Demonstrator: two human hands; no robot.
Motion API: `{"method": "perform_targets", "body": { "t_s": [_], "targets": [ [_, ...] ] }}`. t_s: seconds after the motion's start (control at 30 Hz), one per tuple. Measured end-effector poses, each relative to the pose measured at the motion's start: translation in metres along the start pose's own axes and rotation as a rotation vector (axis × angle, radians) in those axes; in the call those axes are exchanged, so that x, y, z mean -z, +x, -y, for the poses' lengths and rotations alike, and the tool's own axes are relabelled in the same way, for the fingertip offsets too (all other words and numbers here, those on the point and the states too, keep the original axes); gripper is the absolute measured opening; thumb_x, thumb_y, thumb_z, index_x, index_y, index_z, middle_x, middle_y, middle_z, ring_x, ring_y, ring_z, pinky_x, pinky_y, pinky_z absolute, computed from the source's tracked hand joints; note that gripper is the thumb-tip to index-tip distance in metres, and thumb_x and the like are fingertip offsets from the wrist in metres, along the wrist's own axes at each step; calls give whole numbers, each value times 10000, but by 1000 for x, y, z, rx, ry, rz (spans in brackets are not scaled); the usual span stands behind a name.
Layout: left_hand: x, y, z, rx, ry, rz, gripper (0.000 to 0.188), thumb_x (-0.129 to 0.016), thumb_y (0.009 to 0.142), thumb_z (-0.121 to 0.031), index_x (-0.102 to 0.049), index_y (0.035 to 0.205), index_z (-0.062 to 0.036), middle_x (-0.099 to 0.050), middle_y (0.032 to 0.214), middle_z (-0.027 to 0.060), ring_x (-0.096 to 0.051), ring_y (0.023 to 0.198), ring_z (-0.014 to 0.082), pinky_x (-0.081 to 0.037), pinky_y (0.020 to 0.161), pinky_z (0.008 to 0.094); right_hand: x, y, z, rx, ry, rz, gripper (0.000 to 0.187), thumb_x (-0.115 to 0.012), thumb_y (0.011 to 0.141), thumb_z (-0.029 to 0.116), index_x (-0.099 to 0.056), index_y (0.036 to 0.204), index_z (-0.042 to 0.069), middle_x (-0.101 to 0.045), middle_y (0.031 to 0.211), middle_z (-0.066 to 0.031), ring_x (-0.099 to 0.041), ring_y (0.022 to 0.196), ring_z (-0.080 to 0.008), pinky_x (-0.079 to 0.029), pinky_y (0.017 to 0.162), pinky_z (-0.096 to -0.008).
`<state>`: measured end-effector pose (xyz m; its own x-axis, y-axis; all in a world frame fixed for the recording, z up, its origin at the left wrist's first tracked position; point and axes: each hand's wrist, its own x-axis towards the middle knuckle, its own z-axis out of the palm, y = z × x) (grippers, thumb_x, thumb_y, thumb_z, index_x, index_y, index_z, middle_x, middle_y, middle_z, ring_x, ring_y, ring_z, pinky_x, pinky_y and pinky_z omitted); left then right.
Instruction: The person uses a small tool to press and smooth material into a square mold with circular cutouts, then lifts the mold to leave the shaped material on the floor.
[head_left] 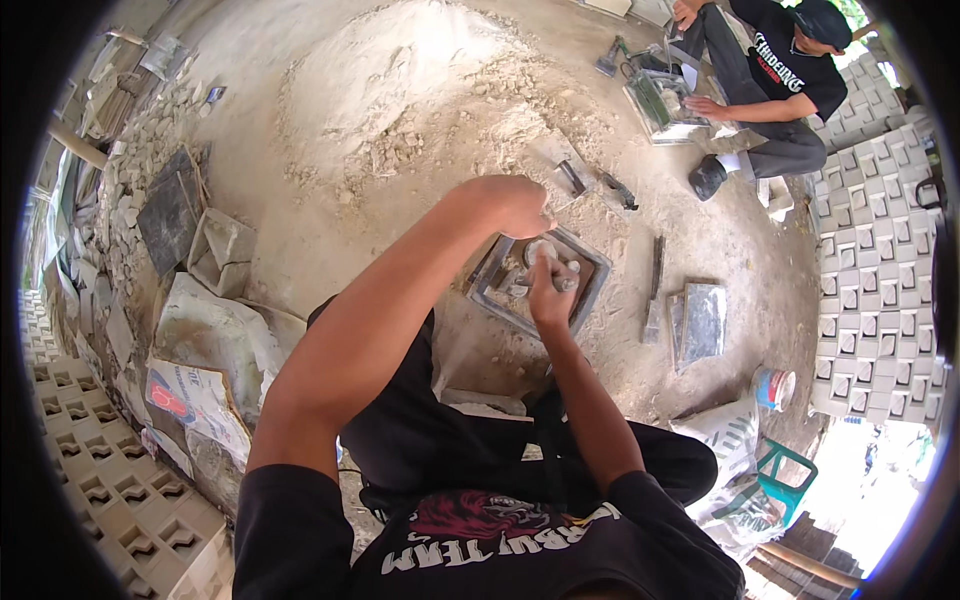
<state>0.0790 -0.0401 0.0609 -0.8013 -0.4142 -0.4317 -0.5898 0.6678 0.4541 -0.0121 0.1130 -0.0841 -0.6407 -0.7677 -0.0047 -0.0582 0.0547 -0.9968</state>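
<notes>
A square, dark-edged mould frame (592, 312) lies on the dusty ground in front of my crossed legs. Inside it are rounded pale grey lumps (540, 250) and powdery material. My left hand (512, 206) is closed in a fist over the frame's far left edge; whatever it holds is hidden beneath the fingers. Lower down, my right hand (550, 293) reaches inside the frame with bent fingers against the pale lumps. What those fingers grip is too small to make out.
Beyond the frame lie a small block tool (572, 178) and a dark hand tool (618, 190). A long bar (654, 290) and flat plates (700, 322) lie right. A pale powder heap (400, 70) rises ahead. Another person (775, 90) sits far right beside a green-topped mould (650, 103).
</notes>
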Motion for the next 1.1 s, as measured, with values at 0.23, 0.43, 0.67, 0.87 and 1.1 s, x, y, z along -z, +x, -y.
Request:
{"method": "perform_targets", "body": {
  "t_s": [0.23, 0.43, 0.67, 0.87, 1.1],
  "targets": [
    [-2, 0, 5, 21, 6, 2, 499, -509, 922, -427, -582, 1185, -8, -635, 1124, 207, -606, 1059, 356, -471, 897, 457, 1, -15, 17, 162, -95, 126, 431, -600, 929, 108, -415, 545, 46, -357, 538, 73, -299, 539, -18, -232, 471, -257],
    [-2, -1, 7, 40, 27, 16, 494, -507, 923, -425, -584, 1172, -6, -637, 1115, 204, -605, 1055, 359, -472, 891, 458, -2, -17, 34, 9, 66, 103, 399, -566, 920, 60, -410, 554, 58, -366, 551, 84, -301, 544, -7, -238, 462, -253],
    [-4, 0, 13, 4, 20, -21, 483, -504, 926, -419, -590, 1145, 2, -642, 1087, 215, -616, 1020, 370, -477, 864, 469, 4, -8, 51, 31, 101, 269, 375, -579, 903, 33, -414, 567, 43, -382, 562, 61, -318, 561, -23, -247, 480, -245],
    [-3, 1, 11, -1, -1, -22, 472, -507, 924, -416, -603, 1126, -1, -641, 1077, 226, -616, 1013, 374, -481, 855, 470, 9, -11, 51, 159, 55, 290, 356, -590, 896, 34, -442, 573, 39, -392, 557, 55, -327, 557, -22, -254, 474, -247],
    [-5, 1, 9, 11, -8, -21, 487, -513, 920, -425, -611, 1117, 9, -641, 1086, 225, -614, 1025, 376, -478, 865, 472, 12, 0, 23, 369, -60, 665, 273, -664, 837, 34, -496, 623, 12, -472, 564, 9, -440, 552, -83, -344, 507, -282]
  ]
}}
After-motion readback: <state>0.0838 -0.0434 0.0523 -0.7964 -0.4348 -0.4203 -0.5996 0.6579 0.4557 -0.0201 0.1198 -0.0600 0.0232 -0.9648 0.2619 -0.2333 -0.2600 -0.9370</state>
